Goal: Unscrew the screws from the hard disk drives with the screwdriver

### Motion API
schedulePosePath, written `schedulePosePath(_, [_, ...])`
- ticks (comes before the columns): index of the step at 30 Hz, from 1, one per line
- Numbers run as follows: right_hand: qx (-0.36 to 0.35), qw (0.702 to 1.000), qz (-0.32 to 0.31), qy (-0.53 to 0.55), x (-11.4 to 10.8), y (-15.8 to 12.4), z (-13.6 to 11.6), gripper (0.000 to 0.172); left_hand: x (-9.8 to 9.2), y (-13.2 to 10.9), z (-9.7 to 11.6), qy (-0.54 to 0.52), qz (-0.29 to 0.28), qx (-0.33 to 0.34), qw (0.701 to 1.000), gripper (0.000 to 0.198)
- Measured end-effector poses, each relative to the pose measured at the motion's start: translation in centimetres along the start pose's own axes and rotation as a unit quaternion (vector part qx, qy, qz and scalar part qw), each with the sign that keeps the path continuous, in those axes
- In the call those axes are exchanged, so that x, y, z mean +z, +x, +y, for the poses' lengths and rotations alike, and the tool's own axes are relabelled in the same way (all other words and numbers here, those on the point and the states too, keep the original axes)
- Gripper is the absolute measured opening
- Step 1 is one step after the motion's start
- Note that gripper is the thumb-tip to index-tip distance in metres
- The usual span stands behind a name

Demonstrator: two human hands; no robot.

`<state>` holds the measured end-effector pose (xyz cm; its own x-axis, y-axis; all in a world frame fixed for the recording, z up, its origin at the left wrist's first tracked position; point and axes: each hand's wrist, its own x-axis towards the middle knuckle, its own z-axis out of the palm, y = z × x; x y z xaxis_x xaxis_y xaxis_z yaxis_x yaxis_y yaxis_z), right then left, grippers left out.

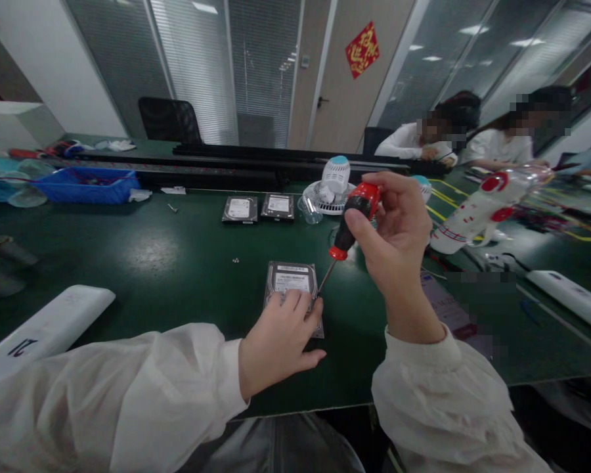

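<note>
A hard drive (291,269) lies flat on the green table in front of me, label side up. My left hand (282,332) rests on its lower part, fingers spread and covering much of the label. My right hand (396,226) grips a red and black screwdriver (350,226) by its handle. The shaft slants down to the left, and its tip is at the drive's right edge, close to my left fingers. Whether the tip sits in a screw I cannot tell. Several tiny screws (236,261) lie on the table to the left of the drive.
Two more hard drives (240,209) (278,206) lie farther back. Beside them stand a white fan (335,174) and a clear plastic cup (310,209). A blue bin (88,185) is at the left, a white bottle (473,213) at the right. Two people sit across the table.
</note>
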<state>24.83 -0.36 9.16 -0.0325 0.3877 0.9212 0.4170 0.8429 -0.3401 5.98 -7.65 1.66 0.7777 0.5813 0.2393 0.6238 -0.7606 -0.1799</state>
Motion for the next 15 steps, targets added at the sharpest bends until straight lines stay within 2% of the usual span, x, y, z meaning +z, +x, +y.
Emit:
schedulePosePath(4, [0.049,0.997,-0.033,0.058,-0.02,-0.14,-0.25,0.034,-0.02,0.02,0.06,0.0,-0.003,-0.001,1.0,0.076])
schedulePosePath(10, [-0.007,1.0,0.02,-0.005,0.19,0.11,-0.35,0.04,0.1,-0.05,0.07,0.003,0.005,-0.001,1.0,0.076])
schedulePosePath(15, [0.014,0.999,-0.022,0.041,-0.1,0.09,-0.38,0.036,0.16,-0.03,0.04,-0.001,0.003,-0.001,1.0,0.076])
